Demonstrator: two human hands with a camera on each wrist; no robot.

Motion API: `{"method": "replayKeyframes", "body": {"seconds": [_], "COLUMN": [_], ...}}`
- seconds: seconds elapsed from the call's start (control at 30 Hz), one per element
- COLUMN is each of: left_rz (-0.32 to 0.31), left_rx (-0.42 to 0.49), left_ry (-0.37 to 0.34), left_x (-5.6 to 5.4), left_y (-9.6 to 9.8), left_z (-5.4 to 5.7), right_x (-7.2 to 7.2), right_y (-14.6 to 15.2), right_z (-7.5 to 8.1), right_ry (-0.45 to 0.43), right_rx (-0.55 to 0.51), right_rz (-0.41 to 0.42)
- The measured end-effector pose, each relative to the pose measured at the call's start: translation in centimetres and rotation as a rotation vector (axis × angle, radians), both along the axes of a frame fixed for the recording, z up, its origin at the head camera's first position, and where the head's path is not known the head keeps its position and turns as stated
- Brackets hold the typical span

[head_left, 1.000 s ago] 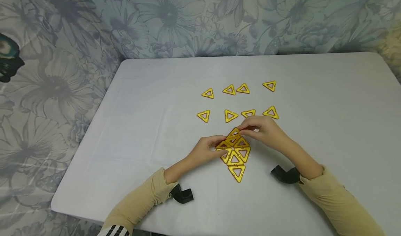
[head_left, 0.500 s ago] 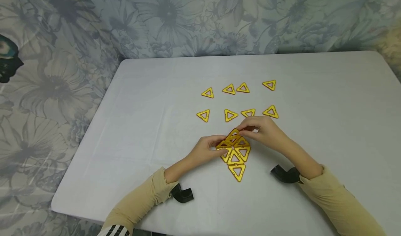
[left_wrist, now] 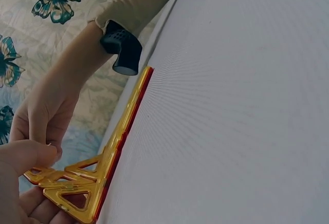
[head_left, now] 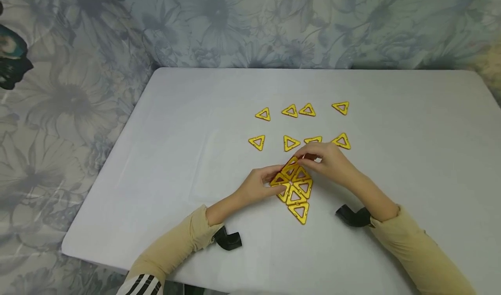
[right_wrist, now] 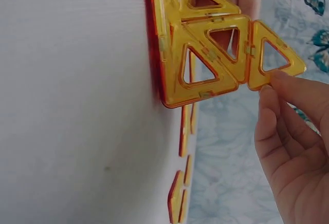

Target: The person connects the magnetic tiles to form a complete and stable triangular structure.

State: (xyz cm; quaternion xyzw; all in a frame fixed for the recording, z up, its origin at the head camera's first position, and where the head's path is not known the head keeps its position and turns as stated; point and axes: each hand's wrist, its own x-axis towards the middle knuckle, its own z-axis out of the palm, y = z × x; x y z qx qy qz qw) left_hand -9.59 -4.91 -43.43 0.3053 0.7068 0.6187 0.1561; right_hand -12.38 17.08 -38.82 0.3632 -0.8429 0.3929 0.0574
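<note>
Several yellow triangular magnetic tiles are joined into one piece (head_left: 294, 195), a ring of triangles with one more at the near end and another at the far end. My left hand (head_left: 258, 185) holds its left side, thumb over the top and fingers beneath. At the far tip, my right hand (head_left: 326, 158) pinches the end triangle (right_wrist: 277, 59) between thumb and fingers. The right wrist view shows that end tile and the tiles beside it tilted up from the table. In the left wrist view the near part (left_wrist: 131, 111) lies low along the white surface.
Several loose yellow triangles lie beyond the hands in two rough rows, among them a far left tile (head_left: 263, 114) and a right one (head_left: 342, 141). They rest on a white-covered table (head_left: 176, 125) backed by flower-patterned cloth (head_left: 219, 25). A black bent piece (head_left: 354, 216) hangs at each cuff.
The head view has shifted a little. Both hands keep their hold on the joined tiles, whose near triangle has swung slightly to the right.
</note>
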Motion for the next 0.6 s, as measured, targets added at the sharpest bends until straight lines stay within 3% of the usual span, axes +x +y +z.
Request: {"method": "replayKeyframes", "body": {"seconds": [0.13,0.33,0.6], "left_rz": [-0.021,-0.029,-0.043], "left_rx": [0.007,0.041,0.074], "left_ry": [-0.03,-0.048,-0.091], "left_x": [-0.1,0.6,0.1], "left_y": [0.1,0.1,0.2], "left_z": [0.4,2.4,0.5], "right_x": [-0.6,-1.2,-0.8], "right_y": [-0.2,-0.8,-0.7], "right_z": [0.3,0.8,0.6], "right_ry": [-0.033,-0.104,-0.099], "right_rx": [0.007,0.05,0.022], "right_rz": [0.03,0.054,0.063]}}
